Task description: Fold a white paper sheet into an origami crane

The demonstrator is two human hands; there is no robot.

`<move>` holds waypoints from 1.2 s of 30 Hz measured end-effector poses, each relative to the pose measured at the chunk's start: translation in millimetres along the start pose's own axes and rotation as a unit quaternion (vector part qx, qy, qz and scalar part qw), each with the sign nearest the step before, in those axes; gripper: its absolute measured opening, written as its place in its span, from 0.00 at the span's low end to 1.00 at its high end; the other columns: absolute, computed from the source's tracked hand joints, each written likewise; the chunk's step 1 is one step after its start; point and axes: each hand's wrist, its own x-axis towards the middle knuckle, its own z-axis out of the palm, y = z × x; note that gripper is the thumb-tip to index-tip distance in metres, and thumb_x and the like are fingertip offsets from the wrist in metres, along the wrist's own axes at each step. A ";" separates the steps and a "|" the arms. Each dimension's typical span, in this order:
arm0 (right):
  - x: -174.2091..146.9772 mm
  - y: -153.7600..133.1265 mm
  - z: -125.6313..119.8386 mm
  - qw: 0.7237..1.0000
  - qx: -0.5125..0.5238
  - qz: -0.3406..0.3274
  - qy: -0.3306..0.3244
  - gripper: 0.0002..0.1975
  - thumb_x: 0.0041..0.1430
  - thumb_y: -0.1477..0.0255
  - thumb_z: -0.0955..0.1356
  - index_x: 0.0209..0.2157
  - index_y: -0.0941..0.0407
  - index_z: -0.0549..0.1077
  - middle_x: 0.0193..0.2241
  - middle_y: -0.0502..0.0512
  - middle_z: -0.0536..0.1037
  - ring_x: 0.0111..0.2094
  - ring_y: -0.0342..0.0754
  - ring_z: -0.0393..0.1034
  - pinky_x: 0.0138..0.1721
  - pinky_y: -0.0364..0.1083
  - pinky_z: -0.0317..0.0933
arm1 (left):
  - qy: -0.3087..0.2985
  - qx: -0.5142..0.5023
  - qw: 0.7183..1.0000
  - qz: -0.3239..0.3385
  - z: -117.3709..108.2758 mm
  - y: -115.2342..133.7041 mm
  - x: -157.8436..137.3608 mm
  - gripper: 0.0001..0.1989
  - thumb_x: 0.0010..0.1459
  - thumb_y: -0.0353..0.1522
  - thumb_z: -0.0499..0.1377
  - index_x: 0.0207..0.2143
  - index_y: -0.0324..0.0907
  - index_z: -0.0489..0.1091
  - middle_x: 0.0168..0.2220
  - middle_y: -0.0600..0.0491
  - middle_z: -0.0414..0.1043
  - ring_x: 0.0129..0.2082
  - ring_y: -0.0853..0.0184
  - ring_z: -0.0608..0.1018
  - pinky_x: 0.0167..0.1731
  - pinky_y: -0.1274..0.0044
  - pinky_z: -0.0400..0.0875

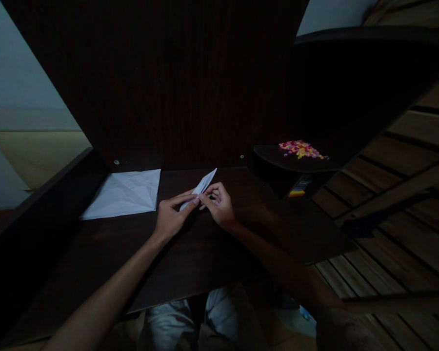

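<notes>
A piece of folded white paper (206, 181) is held between my two hands, above the middle of the dark desk. My left hand (171, 213) is closed on its lower left part, with the thumb on the near face and the fingers behind. At the right edge, my right hand (219, 205) pinches the paper with thumb and fingertips, its other fingers curled. The paper's narrow tip points up and to the right. To the left, a stack of white paper sheets (126, 192) with crease lines lies flat on the desk.
The dark wooden desk (190, 263) has a tall back panel (190, 83) and a raised left side (40, 195). On a small shelf (270, 157) at the right lies a pile of pink, red and yellow bits (302, 148). Wooden slats (398, 234) stand beyond the right edge.
</notes>
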 end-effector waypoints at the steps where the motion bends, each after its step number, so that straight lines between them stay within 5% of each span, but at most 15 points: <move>1: 0.4 -0.2 0.2 1.000 0.003 0.007 0.002 0.16 0.48 0.64 0.72 0.32 0.54 0.62 0.27 0.47 0.70 0.27 0.42 0.69 0.23 0.41 0.69 | 0.000 -0.003 1.000 -0.005 0.3 0.6 -0.1 0.12 0.49 0.36 0.65 0.36 0.41 0.78 0.44 0.47 0.77 0.46 0.57 0.77 0.51 0.63 0.68; 14: 1.3 -4.4 1.0 0.997 0.054 0.059 0.000 0.12 0.47 0.65 0.73 0.27 0.56 0.68 0.23 0.48 0.72 0.25 0.43 0.71 0.23 0.43 0.71 | 0.031 -0.014 0.998 -0.058 -1.6 5.1 1.9 0.12 0.48 0.37 0.65 0.33 0.39 0.78 0.41 0.46 0.78 0.43 0.56 0.78 0.47 0.67 0.70; 23: 6.2 -0.4 0.3 0.992 0.075 0.101 0.031 0.13 0.41 0.66 0.74 0.25 0.57 0.69 0.21 0.47 0.72 0.19 0.42 0.70 0.20 0.44 0.70 | 0.041 0.037 0.998 -0.041 -2.9 -4.4 2.3 0.21 0.54 0.38 0.60 0.49 0.39 0.72 0.48 0.46 0.74 0.48 0.58 0.75 0.49 0.70 0.68; 36: 2.4 3.3 0.3 0.997 0.030 0.063 0.021 0.10 0.45 0.67 0.72 0.28 0.56 0.69 0.23 0.48 0.72 0.23 0.43 0.69 0.22 0.45 0.70 | 0.035 0.023 0.995 -0.085 -4.2 -0.8 6.9 0.17 0.49 0.39 0.63 0.40 0.40 0.77 0.41 0.48 0.78 0.43 0.56 0.77 0.45 0.69 0.69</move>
